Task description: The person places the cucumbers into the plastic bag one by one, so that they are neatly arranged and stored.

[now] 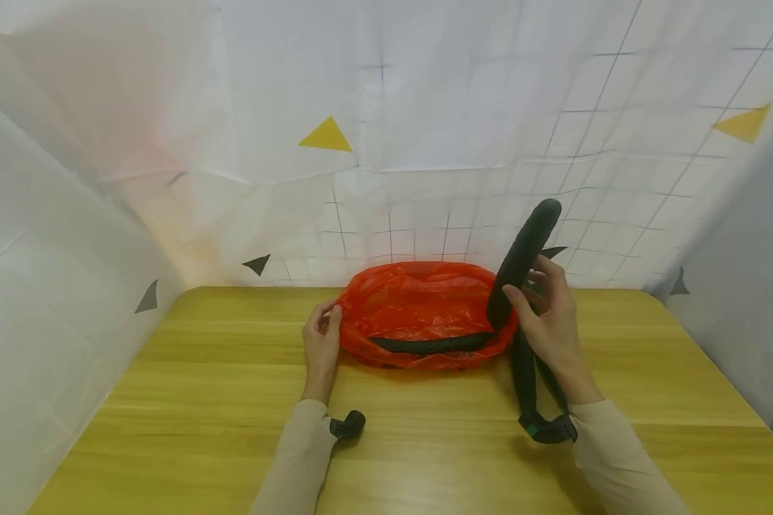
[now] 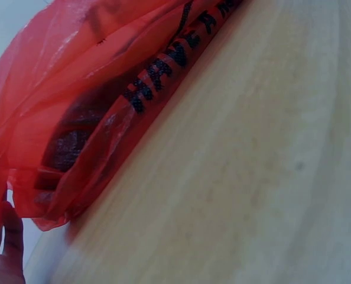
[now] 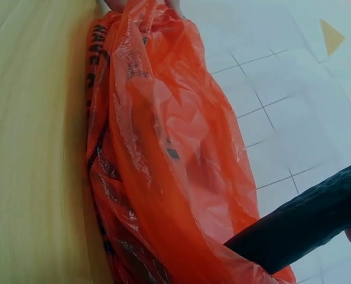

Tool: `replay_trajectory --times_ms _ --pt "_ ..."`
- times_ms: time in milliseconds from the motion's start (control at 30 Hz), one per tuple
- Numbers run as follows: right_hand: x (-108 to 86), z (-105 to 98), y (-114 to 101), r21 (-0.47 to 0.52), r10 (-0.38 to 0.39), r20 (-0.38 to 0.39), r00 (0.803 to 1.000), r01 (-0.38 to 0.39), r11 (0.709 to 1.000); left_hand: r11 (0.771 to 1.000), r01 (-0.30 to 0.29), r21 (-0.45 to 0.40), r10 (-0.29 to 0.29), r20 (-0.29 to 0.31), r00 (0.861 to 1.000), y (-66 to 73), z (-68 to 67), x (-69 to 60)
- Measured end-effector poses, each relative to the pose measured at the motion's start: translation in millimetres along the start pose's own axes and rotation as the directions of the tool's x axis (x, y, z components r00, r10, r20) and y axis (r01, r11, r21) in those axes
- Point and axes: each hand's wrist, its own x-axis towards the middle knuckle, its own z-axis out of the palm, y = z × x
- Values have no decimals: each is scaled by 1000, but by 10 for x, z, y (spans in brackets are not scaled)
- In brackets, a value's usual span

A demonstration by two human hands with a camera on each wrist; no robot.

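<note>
A red plastic bag (image 1: 419, 286) lies on the table with its mouth spread wide. My left hand (image 1: 322, 343) pinches the bag's left rim between thumb and fingers. Inside the bag, a dark green cucumber (image 1: 431, 345) lies lengthwise along the near side. My right hand (image 1: 550, 322) grips a second cucumber (image 1: 528, 250), tilted with its top leaning right. That cucumber's lower end is at the bag's right rim, and in the right wrist view the red plastic (image 3: 187, 148) covers its tip. Black letters mark the bag's side (image 2: 163, 71) in the left wrist view.
A long dark green shape (image 1: 524, 372) lies beneath my right wrist, partly hidden; what it is I cannot tell. Black wrist devices (image 1: 350, 426) sit at both sleeves. The wooden table (image 1: 200, 408) ends at a white sheet (image 1: 438, 107) behind, with more sheeting at both sides.
</note>
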Motion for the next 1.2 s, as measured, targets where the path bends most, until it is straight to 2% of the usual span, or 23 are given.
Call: replay_trajectory --times_ms 133,333,633,833,1000,1200 --pt "-11 15 85 -66 -36 36 999 38 997 1000 -6 11 6 0 1000 4 -2 -2" --pt "6 60 74 -134 -120 103 987 134 982 1000 -4 5 4 2 1000 16 -1 -7" --pt "9 156 -130 -129 -187 176 967 211 969 1000 0 6 0 -1 1000 13 -4 -7" --pt "-17 224 13 -167 -227 252 941 273 947 1000 -4 4 4 7 1000 -13 -6 2" --pt "-48 280 118 -191 -235 316 919 304 933 1000 -1 19 1 -2 1000 -16 -13 -3" --pt "-84 344 122 -235 -176 363 915 272 933 999 -7 36 7 -1 1000 -10 -14 1"
